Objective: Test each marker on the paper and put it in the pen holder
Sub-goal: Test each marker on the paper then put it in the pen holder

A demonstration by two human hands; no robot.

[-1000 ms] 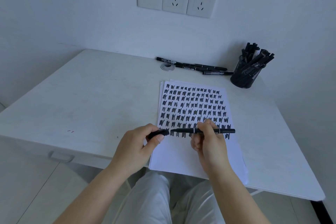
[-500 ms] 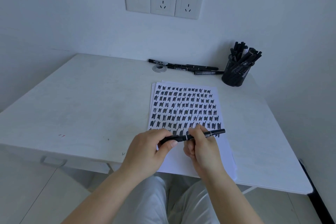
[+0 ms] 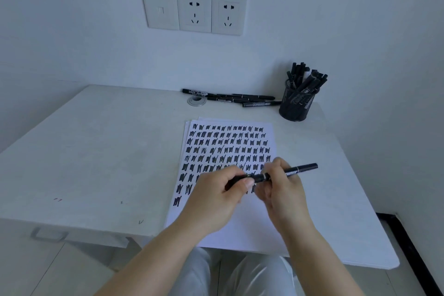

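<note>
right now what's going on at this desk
A person is holding one black marker in both hands above the paper, the left hand at the cap end and the right hand on the barrel. The sheet is mostly covered in rows of black test scribbles. The pen holder is full of markers, and a few loose markers lie by the wall.

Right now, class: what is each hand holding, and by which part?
Both hold one black marker: the left hand pinches its capped end, and the right hand has its grip on the barrel's middle.
</note>
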